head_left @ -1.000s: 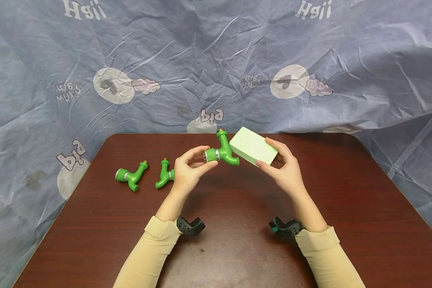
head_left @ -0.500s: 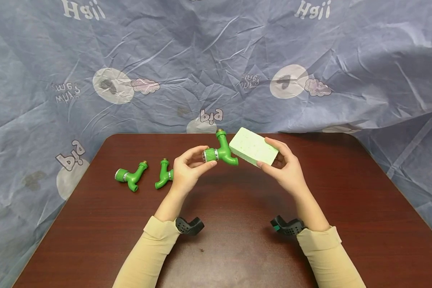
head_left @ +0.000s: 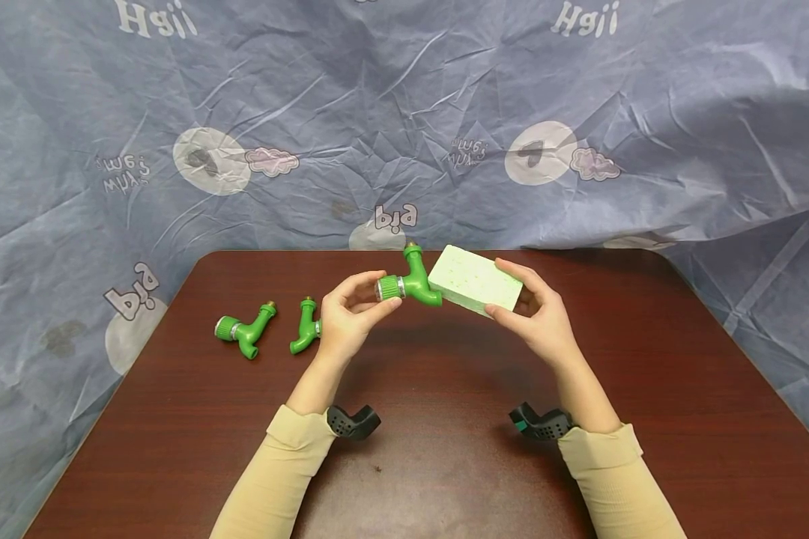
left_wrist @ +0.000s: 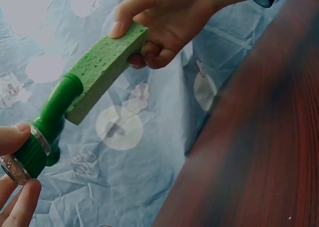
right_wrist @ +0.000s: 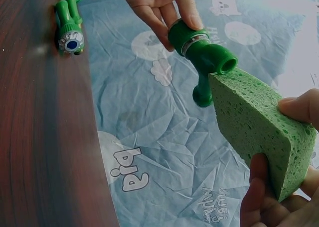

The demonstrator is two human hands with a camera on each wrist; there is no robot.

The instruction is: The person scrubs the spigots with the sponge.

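My left hand (head_left: pixel 350 307) pinches a green plastic tap (head_left: pixel 418 283) by its ribbed knob, the brass-coloured threaded end pointing up and away. In my right hand (head_left: pixel 539 311) is a pale green sponge block (head_left: pixel 475 278), held between thumb and fingers at its right end. The left end of the sponge (right_wrist: pixel 254 117) meets the tap's body beside the spout (right_wrist: pixel 219 60) in the right wrist view. Seen from the left wrist, the sponge (left_wrist: pixel 107 62) lies against the tap (left_wrist: pixel 57 105). Both things are held up above the table.
Two more green taps lie on the left of the dark red-brown table (head_left: pixel 418 464): one tap (head_left: pixel 246 329) farther left, another tap (head_left: pixel 305 326) partly hidden behind my left hand. A wrinkled blue-grey cloth (head_left: pixel 404 112) hangs behind the table's back edge.
The sponge has tilted and dropped slightly, showing more of its top face. The held tap has shifted a little left with my left hand. The two lying taps stay put.
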